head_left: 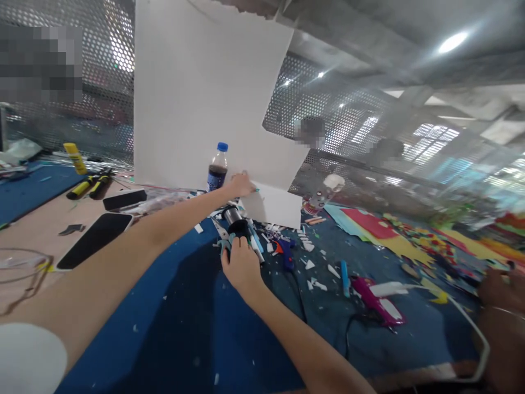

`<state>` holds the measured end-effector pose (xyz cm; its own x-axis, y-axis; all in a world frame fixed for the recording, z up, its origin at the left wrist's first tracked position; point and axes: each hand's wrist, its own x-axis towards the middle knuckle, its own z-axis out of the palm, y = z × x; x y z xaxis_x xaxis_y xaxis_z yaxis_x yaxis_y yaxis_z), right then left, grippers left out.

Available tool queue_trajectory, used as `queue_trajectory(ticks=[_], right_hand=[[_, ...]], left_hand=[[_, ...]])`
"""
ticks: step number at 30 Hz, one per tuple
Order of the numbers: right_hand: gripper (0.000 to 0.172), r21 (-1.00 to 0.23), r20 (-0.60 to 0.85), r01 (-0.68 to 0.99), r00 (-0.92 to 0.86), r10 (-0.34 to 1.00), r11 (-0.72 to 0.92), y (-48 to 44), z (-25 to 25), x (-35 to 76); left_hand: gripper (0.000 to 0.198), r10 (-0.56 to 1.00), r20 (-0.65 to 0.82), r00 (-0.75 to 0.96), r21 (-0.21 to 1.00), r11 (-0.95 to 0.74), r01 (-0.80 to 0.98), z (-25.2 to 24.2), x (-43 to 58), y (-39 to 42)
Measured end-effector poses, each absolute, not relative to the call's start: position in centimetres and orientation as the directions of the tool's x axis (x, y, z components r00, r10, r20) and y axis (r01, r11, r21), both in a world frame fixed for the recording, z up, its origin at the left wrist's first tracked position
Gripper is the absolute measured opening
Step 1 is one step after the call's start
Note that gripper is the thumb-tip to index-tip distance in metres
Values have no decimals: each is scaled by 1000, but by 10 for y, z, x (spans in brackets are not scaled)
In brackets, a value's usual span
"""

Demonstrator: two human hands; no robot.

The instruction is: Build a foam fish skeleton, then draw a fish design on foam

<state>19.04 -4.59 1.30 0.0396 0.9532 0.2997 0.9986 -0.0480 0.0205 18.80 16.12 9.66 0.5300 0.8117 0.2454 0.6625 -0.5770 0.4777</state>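
Observation:
My left hand [241, 185] reaches forward past a cola bottle [217, 174] with a blue cap. Its fingers close at the upper left edge of a small white board piece [276, 205], which leans against a large white board [205, 93]. Nearer to me, my right hand [243, 269] has its fingers curled on the grey-blue handles of a pair of scissors [223, 241]. The blades point away to the left. A dark, shiny cylinder [233, 218] lies tilted just beyond the right fingers. My palm hides part of the handles.
White scraps [309, 265] litter the blue tabletop [184, 317]. To the right lie a blue-and-orange glue gun [286, 253], a magenta glue gun [379, 301] and coloured sheets [369, 224]. Pliers [89, 185] and a phone [96, 239] lie left. Another person's hand [502, 287] is at far right.

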Motion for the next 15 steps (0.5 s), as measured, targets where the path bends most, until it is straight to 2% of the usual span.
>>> queue_trajectory(ticks=[3, 6, 11, 15], right_hand=[[17, 13, 317, 999, 45, 947, -52, -47, 11, 188], [18, 4, 327, 998, 51, 944, -55, -48, 10, 185], [21, -6, 326, 998, 58, 944, -59, -50, 11, 184], [33, -13, 316, 998, 56, 947, -54, -52, 13, 182]], left_hand=[[35, 857, 155, 491, 579, -482, 658, 88, 193, 164], [35, 879, 153, 452, 652, -434, 621, 84, 198, 164], [34, 844, 320, 430, 720, -511, 469, 97, 202, 153], [31, 758, 525, 387, 695, -644, 319, 123, 186, 132]])
